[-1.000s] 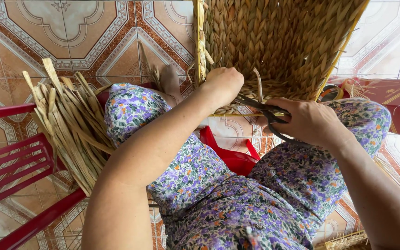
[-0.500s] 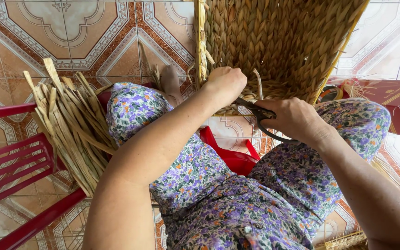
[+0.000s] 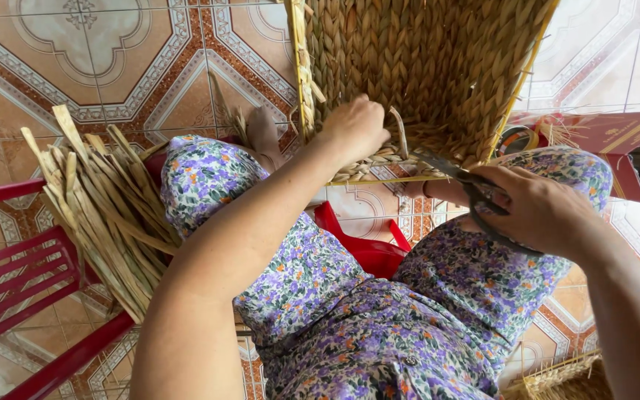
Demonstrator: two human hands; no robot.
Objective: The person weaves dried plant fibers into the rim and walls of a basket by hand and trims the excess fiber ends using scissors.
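Your landmark is the woven basket (image 3: 424, 67), a stiff, square-sided piece of thick braided straw in twisted, rope-like rows, propped on your knees with its lower edge facing you. Your left hand (image 3: 353, 127) is curled into a loose fist against that lower edge, fingers closed around the plaited rim and a loose straw end (image 3: 399, 132) that sticks up just beside your knuckles. Your right hand (image 3: 538, 211) sits below and to the right of the basket's lower edge, fingers wrapped through the dark loops of a pair of scissors (image 3: 468, 189); the slim metal blades point up-left toward the rim, their tips close to it, nearly closed as far as you can see.

Left of the basket, well apart, a bundle of flat, dry straw strips (image 3: 105, 207) lies fanned across a red metal frame (image 3: 24, 267). Directly beneath the basket, between your knees, a piece of smooth red plastic (image 3: 368, 248) shows against your purple floral dress (image 3: 357, 318). Behind the basket spreads a glossy patterned tile floor (image 3: 112, 59) in orange and cream.
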